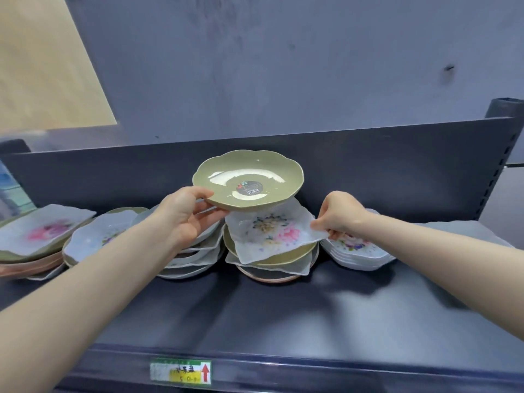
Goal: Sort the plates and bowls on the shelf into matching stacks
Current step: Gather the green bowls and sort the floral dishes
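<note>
My left hand (187, 214) grips the left rim of a green scalloped plate (249, 177) with a round dark label, holding it above the middle pile. My right hand (340, 215) pinches the right corner of a white square floral plate (272, 232) that lies tilted on top of that mixed pile (272, 265), over green, white and pink plates. A stack of white floral plates (357, 255) sits just right of it, under my right wrist. Behind my left forearm stands another mixed stack (195, 259) of white dishes.
Two more piles stand at the left: a white oval floral dish (93, 236) on green ones, and a square floral plate (42, 231) over green and pink plates. The dark shelf (283, 321) has a back panel, and a price label (181, 371) on its front edge.
</note>
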A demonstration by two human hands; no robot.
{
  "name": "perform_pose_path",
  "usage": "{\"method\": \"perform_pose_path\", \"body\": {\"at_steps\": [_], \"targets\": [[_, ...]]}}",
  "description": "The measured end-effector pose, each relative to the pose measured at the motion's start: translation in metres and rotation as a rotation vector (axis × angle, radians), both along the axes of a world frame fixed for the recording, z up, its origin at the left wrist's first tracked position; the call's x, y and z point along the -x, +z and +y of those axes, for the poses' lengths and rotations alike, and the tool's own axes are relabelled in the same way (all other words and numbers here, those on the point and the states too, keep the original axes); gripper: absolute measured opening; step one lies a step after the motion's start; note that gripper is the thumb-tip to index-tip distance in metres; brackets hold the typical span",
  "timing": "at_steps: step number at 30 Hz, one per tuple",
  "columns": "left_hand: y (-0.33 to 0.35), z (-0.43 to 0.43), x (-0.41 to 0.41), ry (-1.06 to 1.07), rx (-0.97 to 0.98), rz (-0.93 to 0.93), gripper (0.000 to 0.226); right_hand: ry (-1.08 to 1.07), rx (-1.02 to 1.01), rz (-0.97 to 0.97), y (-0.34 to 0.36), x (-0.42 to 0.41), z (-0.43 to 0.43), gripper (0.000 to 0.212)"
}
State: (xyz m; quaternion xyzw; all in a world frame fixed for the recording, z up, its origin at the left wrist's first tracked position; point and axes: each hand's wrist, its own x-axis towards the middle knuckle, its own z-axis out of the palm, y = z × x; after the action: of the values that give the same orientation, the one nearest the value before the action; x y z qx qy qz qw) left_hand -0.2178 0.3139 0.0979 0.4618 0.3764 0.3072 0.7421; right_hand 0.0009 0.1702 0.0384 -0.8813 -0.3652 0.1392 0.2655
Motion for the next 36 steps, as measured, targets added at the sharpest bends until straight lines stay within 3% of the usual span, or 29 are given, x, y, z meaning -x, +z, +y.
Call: {"method": "perform_pose_path", "body": {"at_steps": [8,10,13,18,25,31,36], "targets": [[0.012,-0.017,-0.008,-0.016,-0.037,-0.001,0.014,-0.088,-0.241,0.171,0.021,-0.021,-0.023,0.032],[0.016,-0.021,-0.015,-0.031,-0.043,-0.002,0.009,-0.121,-0.263,0.201,0.026,-0.034,-0.043,0.026],[0.016,-0.033,-0.034,-0.065,-0.044,0.009,0.008,-0.207,-0.272,0.22,0.029,-0.058,-0.084,0.012],[0.0,-0.07,-0.08,-0.174,0.011,0.03,0.008,-0.371,-0.268,0.149,0.023,-0.098,-0.166,0.007],[-0.019,-0.123,-0.135,-0.287,0.053,0.059,0.023,-0.579,-0.183,0.076,-0.002,-0.142,-0.264,0.015],[-0.027,-0.149,-0.162,-0.29,0.066,0.092,0.008,-0.647,-0.158,0.073,-0.028,-0.158,-0.293,0.019],[-0.035,-0.162,-0.175,-0.262,0.062,0.111,0.02,-0.602,-0.17,0.085,-0.043,-0.169,-0.29,0.019]]}}
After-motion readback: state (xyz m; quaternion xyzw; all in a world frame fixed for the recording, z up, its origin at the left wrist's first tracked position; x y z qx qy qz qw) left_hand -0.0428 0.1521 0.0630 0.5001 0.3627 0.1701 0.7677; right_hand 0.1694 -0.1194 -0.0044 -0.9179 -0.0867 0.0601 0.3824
